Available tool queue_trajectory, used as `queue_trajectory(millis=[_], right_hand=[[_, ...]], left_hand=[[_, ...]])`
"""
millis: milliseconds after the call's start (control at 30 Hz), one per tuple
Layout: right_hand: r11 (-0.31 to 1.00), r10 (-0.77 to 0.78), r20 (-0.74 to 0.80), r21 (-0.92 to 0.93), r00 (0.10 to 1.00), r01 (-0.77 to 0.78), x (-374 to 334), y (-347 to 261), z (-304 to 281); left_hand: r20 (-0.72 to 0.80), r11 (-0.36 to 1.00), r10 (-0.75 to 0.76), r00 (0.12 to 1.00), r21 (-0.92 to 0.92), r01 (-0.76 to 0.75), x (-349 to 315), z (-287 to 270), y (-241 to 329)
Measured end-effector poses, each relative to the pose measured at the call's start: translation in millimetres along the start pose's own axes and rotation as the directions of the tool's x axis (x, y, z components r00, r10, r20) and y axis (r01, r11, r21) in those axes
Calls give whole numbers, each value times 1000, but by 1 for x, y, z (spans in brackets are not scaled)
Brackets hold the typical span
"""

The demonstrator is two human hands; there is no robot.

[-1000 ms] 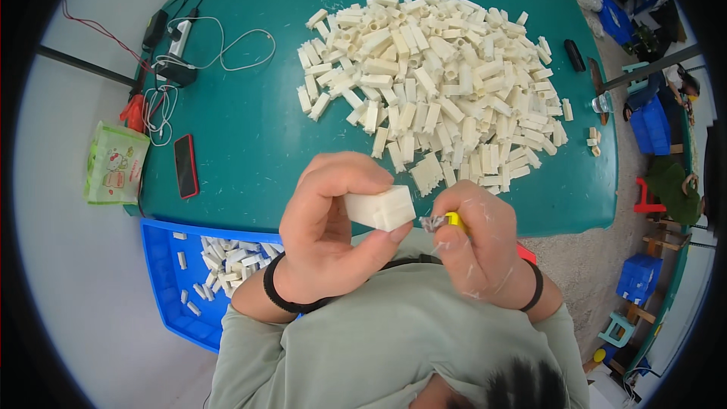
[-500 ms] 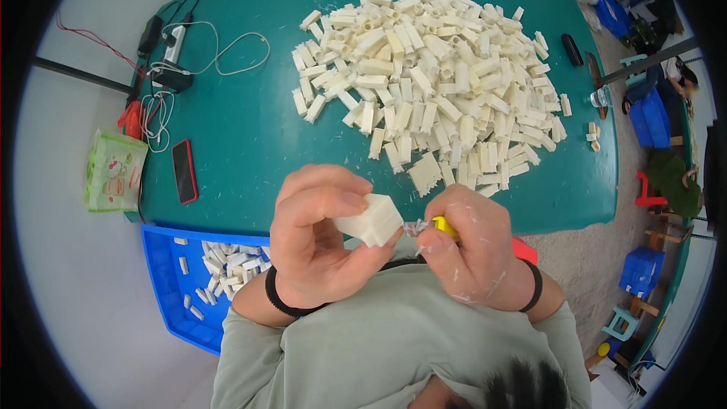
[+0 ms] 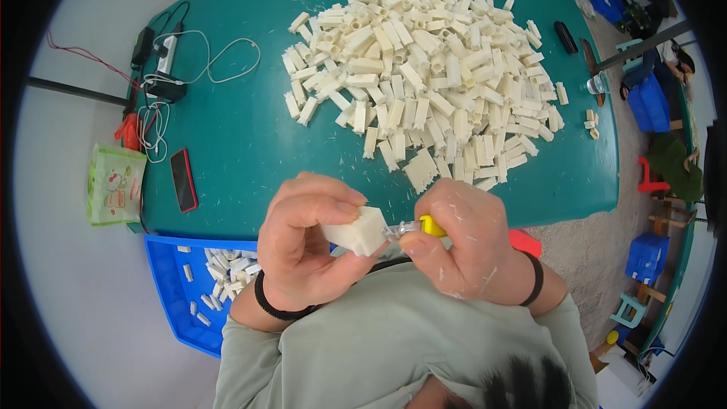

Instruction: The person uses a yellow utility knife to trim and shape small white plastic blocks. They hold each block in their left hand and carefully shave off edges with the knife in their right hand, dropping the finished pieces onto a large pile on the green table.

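Observation:
My left hand (image 3: 307,238) grips a white rectangular plastic block (image 3: 356,232) between thumb and fingers, one end facing right. My right hand (image 3: 466,238) is closed around a yellow-handled deburring tool (image 3: 431,226), its thin metal shaft pointing left. The tip meets the block's right end, where pale curled shavings cling. White shavings also stick to the back of my right hand. Beyond both hands, a large pile of off-white hollow plastic blocks (image 3: 432,76) covers much of the green table (image 3: 235,129).
Below the table's left front edge sits a blue bin (image 3: 170,288) with several white pieces. A red-edged phone (image 3: 183,180), a power strip (image 3: 167,54) with cables and a green-white bag (image 3: 115,185) are at left. A dark object (image 3: 565,37) lies at far right.
Both hands have shifted slightly left with the block and tool. More of the tool's metal shaft now shows between the yellow handle and the block.

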State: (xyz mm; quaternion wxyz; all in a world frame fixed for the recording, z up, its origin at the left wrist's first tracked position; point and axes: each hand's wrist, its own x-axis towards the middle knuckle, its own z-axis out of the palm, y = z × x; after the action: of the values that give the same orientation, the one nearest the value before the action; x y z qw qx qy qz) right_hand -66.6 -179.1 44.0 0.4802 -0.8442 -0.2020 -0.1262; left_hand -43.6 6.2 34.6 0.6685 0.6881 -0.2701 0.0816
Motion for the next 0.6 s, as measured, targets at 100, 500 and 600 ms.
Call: queue_trajectory(millis=[100, 500, 600], right_hand=[[999, 25, -13, -21, 1000, -25, 1, 4, -1], [999, 31, 67, 20, 997, -32, 0, 5, -7], [1000, -3, 55, 23, 998, 1, -1, 5, -5]], left_hand=[[109, 999, 12, 994, 39, -17, 2, -2, 2], [156, 967, -124, 980, -201, 154, 3, -8, -1], [152, 974, -120, 981, -173, 146, 4, -8, -2]])
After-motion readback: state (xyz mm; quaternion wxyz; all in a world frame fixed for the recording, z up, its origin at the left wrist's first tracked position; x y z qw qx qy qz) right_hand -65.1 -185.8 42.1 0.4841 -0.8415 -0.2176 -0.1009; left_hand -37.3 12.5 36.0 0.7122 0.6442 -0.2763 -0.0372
